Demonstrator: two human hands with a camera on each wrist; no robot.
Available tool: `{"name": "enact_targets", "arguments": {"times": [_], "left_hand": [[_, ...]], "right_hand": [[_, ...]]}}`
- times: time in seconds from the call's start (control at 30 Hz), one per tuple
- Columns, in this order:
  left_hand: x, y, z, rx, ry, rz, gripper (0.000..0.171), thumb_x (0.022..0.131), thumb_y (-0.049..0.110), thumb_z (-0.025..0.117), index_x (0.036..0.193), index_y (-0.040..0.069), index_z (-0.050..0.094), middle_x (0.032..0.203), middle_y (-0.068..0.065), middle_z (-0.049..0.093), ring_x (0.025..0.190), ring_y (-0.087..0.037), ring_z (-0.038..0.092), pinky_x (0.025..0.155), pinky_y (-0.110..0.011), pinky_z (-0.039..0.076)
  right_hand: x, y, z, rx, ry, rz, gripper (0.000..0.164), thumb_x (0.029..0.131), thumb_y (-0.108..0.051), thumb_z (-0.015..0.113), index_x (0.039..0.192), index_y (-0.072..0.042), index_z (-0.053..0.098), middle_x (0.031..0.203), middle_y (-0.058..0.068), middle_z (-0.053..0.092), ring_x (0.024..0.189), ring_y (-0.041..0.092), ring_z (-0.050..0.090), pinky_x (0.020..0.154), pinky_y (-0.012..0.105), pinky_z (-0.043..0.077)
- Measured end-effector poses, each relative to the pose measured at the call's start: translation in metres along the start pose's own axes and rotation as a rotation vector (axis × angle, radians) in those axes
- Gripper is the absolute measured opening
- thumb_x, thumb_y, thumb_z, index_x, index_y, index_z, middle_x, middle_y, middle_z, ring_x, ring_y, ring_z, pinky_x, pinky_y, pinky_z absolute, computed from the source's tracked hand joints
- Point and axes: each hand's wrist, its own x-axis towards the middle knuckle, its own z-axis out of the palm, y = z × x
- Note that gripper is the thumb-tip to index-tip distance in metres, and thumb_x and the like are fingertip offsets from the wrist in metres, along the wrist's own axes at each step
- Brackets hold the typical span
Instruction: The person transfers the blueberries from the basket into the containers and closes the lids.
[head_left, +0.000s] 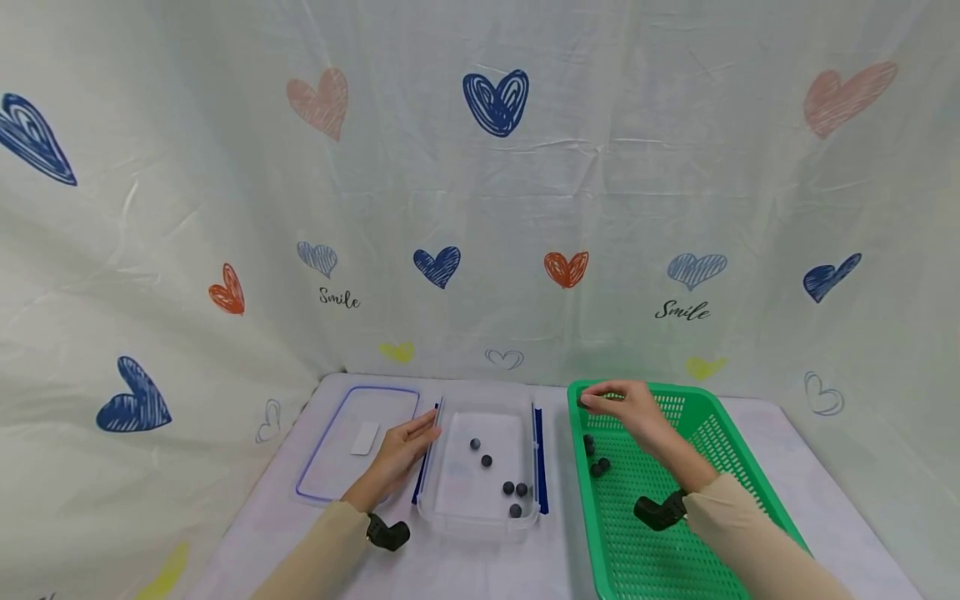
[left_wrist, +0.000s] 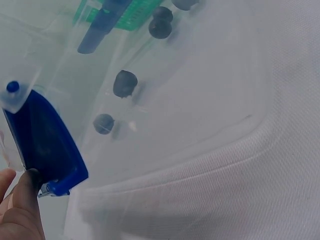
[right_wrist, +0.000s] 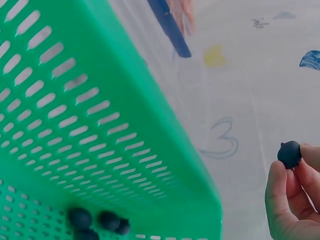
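My right hand [head_left: 626, 408] pinches a dark blueberry [right_wrist: 289, 154] between thumb and fingertips, raised above the far left corner of a green basket [head_left: 587, 517]. Inside the basket, several more blueberries [right_wrist: 80, 218] lie by its left wall. To the left stands a clear plastic box [head_left: 480, 523] with blue side latches, several blueberries [head_left: 487, 461] spread over its floor. With fingers extended, my left hand [head_left: 405, 450] touches the box's left side. In the left wrist view its fingertips meet the hanging blue latch [left_wrist: 47, 140].
A clear lid [head_left: 330, 450] with a blue-edged rim and a white label lies on the table left of the box. Behind the table hangs a white curtain [head_left: 637, 208] printed with hearts. The basket's raised wall stands between box and basket interior.
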Motion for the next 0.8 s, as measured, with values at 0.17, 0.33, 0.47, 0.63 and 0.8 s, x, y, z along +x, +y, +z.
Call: {"name": "enact_targets", "arguments": {"times": [0.17, 0.33, 0.47, 0.63, 0.8], "left_hand": [[-0.001, 0.001, 0.000, -0.008, -0.012, 0.015, 0.054, 0.089, 0.017, 0.062, 0.137, 0.002, 0.042, 0.141, -0.015, 0.037, 0.129, -0.026, 0.035, 0.102, -0.035, 0.033], [-0.002, 0.003, 0.000, -0.014, -0.014, 0.014, 0.053, 0.089, 0.015, 0.061, 0.137, 0.002, 0.041, 0.141, -0.015, 0.037, 0.129, -0.025, 0.034, 0.102, -0.034, 0.033], [-0.002, 0.004, 0.000, -0.015, -0.013, 0.011, 0.053, 0.089, 0.015, 0.061, 0.136, 0.002, 0.042, 0.141, -0.015, 0.038, 0.129, -0.025, 0.035, 0.101, -0.033, 0.034], [0.000, 0.002, -0.001, -0.024, -0.017, 0.012, 0.053, 0.089, 0.014, 0.062, 0.136, 0.001, 0.043, 0.140, -0.014, 0.039, 0.128, -0.024, 0.036, 0.102, -0.034, 0.033], [0.001, 0.001, -0.001, -0.029, -0.026, 0.010, 0.054, 0.089, 0.014, 0.061, 0.137, 0.001, 0.040, 0.142, -0.015, 0.037, 0.129, -0.025, 0.034, 0.102, -0.034, 0.032]], "right_hand": [[0.004, -0.005, 0.008, 0.019, -0.014, 0.008, 0.039, 0.083, -0.026, 0.069, 0.109, 0.002, 0.064, 0.114, 0.016, 0.060, 0.096, 0.033, 0.062, 0.095, 0.049, 0.042], [0.007, -0.012, 0.018, 0.021, -0.031, -0.002, 0.033, 0.082, -0.025, 0.070, 0.104, -0.001, 0.067, 0.108, 0.013, 0.062, 0.090, 0.027, 0.065, 0.092, 0.047, 0.045], [0.010, -0.015, 0.030, 0.011, -0.058, -0.017, 0.028, 0.083, -0.023, 0.069, 0.102, -0.003, 0.068, 0.107, 0.013, 0.063, 0.087, 0.025, 0.065, 0.090, 0.047, 0.046], [0.011, -0.019, 0.044, 0.009, -0.095, -0.030, 0.028, 0.084, -0.020, 0.068, 0.103, 0.001, 0.067, 0.111, 0.015, 0.061, 0.087, 0.027, 0.065, 0.091, 0.049, 0.045], [0.010, -0.024, 0.055, 0.020, -0.125, -0.022, 0.027, 0.084, -0.018, 0.068, 0.103, 0.002, 0.067, 0.110, 0.015, 0.061, 0.089, 0.031, 0.064, 0.090, 0.048, 0.046]]}}
